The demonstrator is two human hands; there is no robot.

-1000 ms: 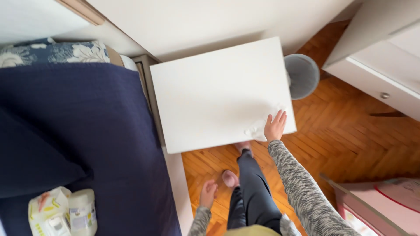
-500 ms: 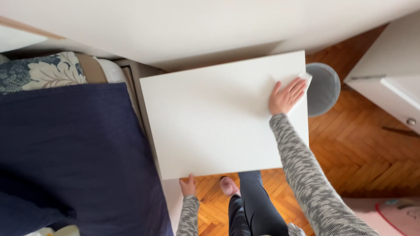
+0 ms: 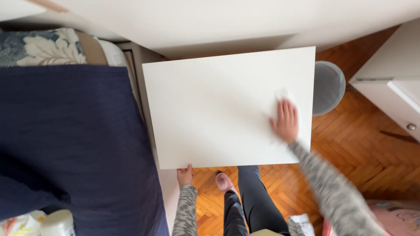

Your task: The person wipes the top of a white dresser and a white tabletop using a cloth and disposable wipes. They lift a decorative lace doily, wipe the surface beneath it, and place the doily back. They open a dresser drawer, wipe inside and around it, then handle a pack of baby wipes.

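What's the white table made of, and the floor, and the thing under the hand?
The white table top looks like smooth matte painted or laminated board: flat, no grain. The floor looks like glossy wood, laid in herringbone strips. Under the right hand, the white wipe seems soft cloth or paper; blur hides which.

Sleeves (image 3: 186, 209): I see grey-and-white marled knit, reaching both wrists.
Trousers (image 3: 249, 196): dark grey, slim.
Slipper (image 3: 224, 181): pink, soft, I note one visible.

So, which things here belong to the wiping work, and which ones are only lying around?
In use:
- right hand, flat on a white wipe
- white table top
- left hand, at the top's near edge

Lying about:
- grey round bin
- navy bedspread
- floral pillow
- white bottle
- white drawer unit
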